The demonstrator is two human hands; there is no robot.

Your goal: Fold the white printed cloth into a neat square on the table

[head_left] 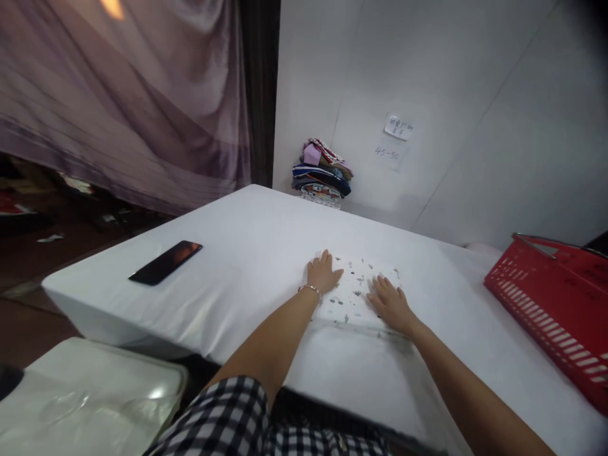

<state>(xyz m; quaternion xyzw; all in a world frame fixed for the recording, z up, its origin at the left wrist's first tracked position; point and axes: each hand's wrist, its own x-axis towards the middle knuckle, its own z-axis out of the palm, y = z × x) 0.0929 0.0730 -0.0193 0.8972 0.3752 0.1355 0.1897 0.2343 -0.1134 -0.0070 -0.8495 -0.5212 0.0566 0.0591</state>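
A white cloth printed with small grey-green motifs (351,297) lies flat and folded on the white-covered table (247,253). My left hand (323,273) rests at the cloth's left edge, fingers stretched out, with a thin bracelet at the wrist. On its right part lies my right hand (389,303), palm down with the fingers spread. Neither hand grips anything. The cloth's near edge shows as a fold line below both hands.
To the left on the table lies a black phone (166,262). A red plastic basket (551,304) stands at the right. Folded clothes (323,171) are stacked beyond the far edge, by the wall. A pale lidded box (95,392) sits at the lower left, and a purple curtain (142,95) hangs behind.
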